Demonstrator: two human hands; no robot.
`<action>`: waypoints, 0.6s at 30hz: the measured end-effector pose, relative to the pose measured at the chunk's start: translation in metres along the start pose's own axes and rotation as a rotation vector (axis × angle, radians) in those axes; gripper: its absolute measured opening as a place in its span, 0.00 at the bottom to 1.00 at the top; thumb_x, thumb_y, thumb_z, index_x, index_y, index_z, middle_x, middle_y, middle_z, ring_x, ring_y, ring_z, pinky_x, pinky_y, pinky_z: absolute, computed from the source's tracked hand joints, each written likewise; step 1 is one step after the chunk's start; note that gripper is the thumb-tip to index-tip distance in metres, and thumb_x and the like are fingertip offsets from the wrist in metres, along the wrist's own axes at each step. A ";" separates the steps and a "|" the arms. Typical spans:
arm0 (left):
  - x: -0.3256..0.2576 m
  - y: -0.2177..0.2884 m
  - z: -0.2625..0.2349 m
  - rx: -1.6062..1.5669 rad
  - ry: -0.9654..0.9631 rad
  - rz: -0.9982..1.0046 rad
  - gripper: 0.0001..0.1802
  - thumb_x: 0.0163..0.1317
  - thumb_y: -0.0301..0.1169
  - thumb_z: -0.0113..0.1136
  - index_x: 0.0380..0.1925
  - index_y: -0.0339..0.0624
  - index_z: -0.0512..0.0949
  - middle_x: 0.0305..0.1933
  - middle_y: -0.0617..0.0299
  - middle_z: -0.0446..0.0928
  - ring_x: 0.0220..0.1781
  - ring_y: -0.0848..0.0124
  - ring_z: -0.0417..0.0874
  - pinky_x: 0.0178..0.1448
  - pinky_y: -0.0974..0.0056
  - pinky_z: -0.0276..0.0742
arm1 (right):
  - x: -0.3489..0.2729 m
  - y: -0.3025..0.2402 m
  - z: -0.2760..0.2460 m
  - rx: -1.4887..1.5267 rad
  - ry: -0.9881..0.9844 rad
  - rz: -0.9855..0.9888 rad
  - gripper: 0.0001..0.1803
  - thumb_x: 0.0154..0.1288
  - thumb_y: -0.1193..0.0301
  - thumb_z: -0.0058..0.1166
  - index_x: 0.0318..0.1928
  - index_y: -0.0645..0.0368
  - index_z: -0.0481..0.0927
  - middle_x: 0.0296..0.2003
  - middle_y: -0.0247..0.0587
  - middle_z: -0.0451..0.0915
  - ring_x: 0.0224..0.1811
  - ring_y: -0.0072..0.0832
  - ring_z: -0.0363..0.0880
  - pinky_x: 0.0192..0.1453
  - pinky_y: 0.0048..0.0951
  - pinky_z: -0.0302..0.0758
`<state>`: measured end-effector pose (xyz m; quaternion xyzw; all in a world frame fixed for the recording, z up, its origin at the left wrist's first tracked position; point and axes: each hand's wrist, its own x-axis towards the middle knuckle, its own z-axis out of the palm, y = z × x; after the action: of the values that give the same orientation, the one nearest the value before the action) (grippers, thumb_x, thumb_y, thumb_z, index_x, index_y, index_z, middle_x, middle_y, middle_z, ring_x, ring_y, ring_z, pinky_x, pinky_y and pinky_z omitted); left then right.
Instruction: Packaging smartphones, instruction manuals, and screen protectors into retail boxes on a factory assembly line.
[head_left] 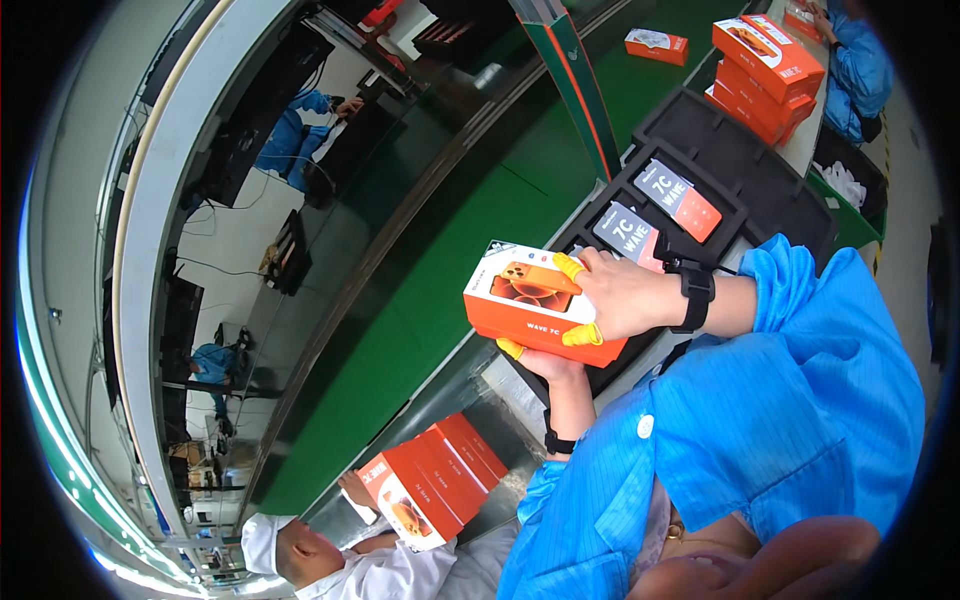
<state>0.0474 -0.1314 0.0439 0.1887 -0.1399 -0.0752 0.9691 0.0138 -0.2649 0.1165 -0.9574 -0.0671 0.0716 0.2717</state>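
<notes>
Both hands clasp orange box — black tray (phones inside) behind

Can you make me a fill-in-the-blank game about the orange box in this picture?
1. Both hands hold one orange ____.
2. The right hand lies on its top; the left hand holds it from ____.
3. The fingertips wear ____ covers.
4. The black tray behind holds ____ flat packs.

Missing words: box; below; yellow; two
</notes>
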 end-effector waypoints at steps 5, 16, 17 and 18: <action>0.005 -0.008 -0.003 0.267 0.191 0.171 0.27 0.69 0.44 0.42 0.64 0.45 0.61 0.65 0.53 0.65 0.65 0.56 0.68 0.68 0.49 0.65 | -0.007 -0.014 -0.009 -0.123 -0.029 0.003 0.42 0.48 0.45 0.62 0.51 0.72 0.74 0.49 0.65 0.67 0.52 0.50 0.72 0.53 0.41 0.74; -0.008 0.007 -0.015 0.427 0.322 0.087 0.30 0.68 0.49 0.43 0.64 0.45 0.62 0.64 0.54 0.66 0.65 0.56 0.69 0.67 0.51 0.66 | 0.003 -0.015 0.008 0.039 -0.167 0.019 0.53 0.53 0.47 0.61 0.65 0.76 0.55 0.51 0.66 0.64 0.49 0.52 0.74 0.47 0.43 0.77; -0.008 0.009 -0.017 0.426 0.333 0.091 0.30 0.68 0.50 0.44 0.64 0.45 0.62 0.64 0.54 0.67 0.65 0.56 0.68 0.67 0.51 0.66 | 0.007 -0.015 0.011 0.054 -0.186 0.019 0.52 0.52 0.47 0.61 0.65 0.76 0.56 0.51 0.65 0.64 0.50 0.52 0.74 0.47 0.43 0.77; -0.009 0.013 -0.017 0.419 0.339 0.089 0.30 0.68 0.50 0.44 0.64 0.45 0.62 0.64 0.54 0.67 0.65 0.56 0.68 0.67 0.51 0.66 | 0.010 -0.016 0.014 0.068 -0.207 0.014 0.52 0.52 0.47 0.61 0.64 0.75 0.57 0.51 0.65 0.64 0.50 0.52 0.74 0.47 0.43 0.77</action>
<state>0.0452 -0.1122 0.0316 0.3888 0.0035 0.0309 0.9208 0.0203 -0.2424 0.1127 -0.9355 -0.0855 0.1742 0.2952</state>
